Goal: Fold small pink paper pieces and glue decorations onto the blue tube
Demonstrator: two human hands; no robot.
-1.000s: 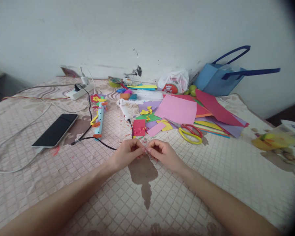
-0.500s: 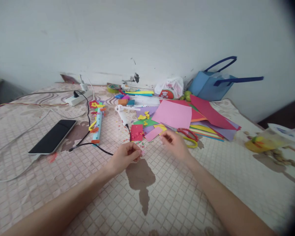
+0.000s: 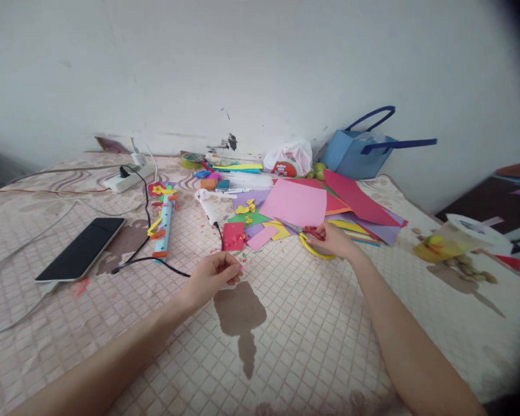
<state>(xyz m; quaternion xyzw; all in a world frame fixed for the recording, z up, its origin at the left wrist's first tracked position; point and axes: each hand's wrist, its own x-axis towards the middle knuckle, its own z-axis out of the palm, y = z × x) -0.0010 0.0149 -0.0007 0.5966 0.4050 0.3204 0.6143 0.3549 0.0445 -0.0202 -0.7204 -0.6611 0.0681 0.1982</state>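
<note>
My left hand point(image 3: 216, 274) is closed in a pinch above the tablecloth, with a small pink piece point(image 3: 242, 269) just showing at the fingertips. Its exact shape is too small to make out. My right hand point(image 3: 331, 238) has its fingers closed on the red handle of the scissors point(image 3: 314, 248), whose other handle is yellow. The scissors' blades point left over the coloured sheets. Between the hands lie a pink strip point(image 3: 262, 237) and a red card point(image 3: 233, 236) with scraps on it. A white glue gun point(image 3: 208, 208) rests behind my left hand.
A light-blue strip with colourful pieces point(image 3: 164, 222) stands left of the glue gun, near a phone point(image 3: 81, 248) and a power strip point(image 3: 130, 178). Coloured sheets point(image 3: 294, 202) and a blue bag point(image 3: 355, 155) are behind; a tilted plastic cup point(image 3: 442, 245) is at right. Cables cross the left side.
My right hand has moved from beside the pink strip to the scissors and closed on their red handle. My left hand keeps its pinch; the view has shifted slightly.
</note>
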